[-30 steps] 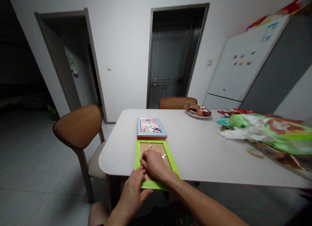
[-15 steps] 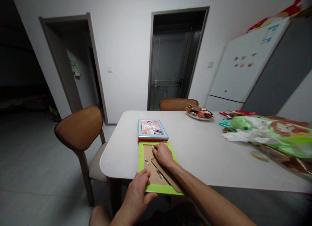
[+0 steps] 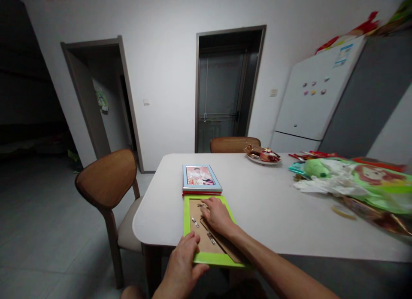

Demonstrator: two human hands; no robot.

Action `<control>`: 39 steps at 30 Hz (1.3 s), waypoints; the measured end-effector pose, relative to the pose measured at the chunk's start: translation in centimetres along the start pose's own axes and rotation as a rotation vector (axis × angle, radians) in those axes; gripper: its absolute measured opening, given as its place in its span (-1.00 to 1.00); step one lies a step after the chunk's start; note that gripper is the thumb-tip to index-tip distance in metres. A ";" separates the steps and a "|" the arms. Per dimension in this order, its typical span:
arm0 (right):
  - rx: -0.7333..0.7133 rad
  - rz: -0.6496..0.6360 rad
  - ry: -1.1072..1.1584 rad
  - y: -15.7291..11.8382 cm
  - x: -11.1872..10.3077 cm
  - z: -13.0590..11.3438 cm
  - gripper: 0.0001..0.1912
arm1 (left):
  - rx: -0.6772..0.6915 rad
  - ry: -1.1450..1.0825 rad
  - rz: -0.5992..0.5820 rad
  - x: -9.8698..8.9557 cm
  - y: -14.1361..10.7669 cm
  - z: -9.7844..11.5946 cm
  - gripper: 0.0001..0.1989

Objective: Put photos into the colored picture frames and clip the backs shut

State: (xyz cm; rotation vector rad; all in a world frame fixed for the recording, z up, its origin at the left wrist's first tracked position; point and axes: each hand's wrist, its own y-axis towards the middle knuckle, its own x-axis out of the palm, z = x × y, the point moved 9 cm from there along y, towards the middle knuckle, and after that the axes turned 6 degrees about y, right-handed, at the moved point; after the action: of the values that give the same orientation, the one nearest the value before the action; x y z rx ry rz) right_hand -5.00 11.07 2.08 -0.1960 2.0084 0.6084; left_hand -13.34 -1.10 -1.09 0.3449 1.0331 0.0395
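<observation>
A lime-green photo frame (image 3: 188, 224) lies back side up at the near edge of the table. Its brown backing board (image 3: 203, 243) carries several small metal clips (image 3: 195, 222), and a brown support leg (image 3: 222, 239) lies slanted across it. My left hand (image 3: 185, 256) grips the frame's near left corner, fingers on top and thumb at the front edge. Over the far part of the board, my right hand (image 3: 217, 215) has its thumb and forefinger apart beside the far metal clip (image 3: 201, 205). My right wrist and forearm cover part of the leg and the frame's right side.
Touching or just beyond the green frame is a light-blue photo frame (image 3: 186, 178) on a red one. A plate of wrapped items (image 3: 263, 154) stands at the back. Plastic bags (image 3: 354, 178) and a tape roll (image 3: 343, 212) lie right. Chairs (image 3: 107, 181) flank the table (image 3: 273, 213).
My right thumb and forefinger have spread slightly at the far clip. My left hand keeps its hold on the corner. The whole view has shifted, with everything sitting lower.
</observation>
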 end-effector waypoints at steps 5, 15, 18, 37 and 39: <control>-0.011 -0.221 0.086 -3.6 0.0 0.5 -0.67 | -0.011 0.025 0.003 0.2 -0.2 0.1 -0.48; 0.018 -0.201 0.151 -3.2 -1.2 0.5 -0.55 | -0.047 -0.145 0.044 -0.4 -0.4 0.6 -0.50; -0.014 -0.147 0.143 -3.3 -2.8 -0.3 -0.58 | -0.134 -0.284 0.091 -1.2 -0.1 0.0 -0.48; 0.205 -0.067 -0.025 -3.7 -2.6 7.6 -0.53 | -0.610 -0.943 0.445 -6.8 -1.4 -13.2 -0.77; 0.231 -0.109 -0.032 -4.0 -1.6 8.3 -0.52 | -0.632 -0.873 0.439 -6.8 -1.9 -14.1 -0.80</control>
State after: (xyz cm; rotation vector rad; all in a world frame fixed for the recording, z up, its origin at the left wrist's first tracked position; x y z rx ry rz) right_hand 3.83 11.54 -1.11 -0.1532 2.0038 0.3061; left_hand -29.04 -0.48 -2.54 -0.0177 0.0375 0.5511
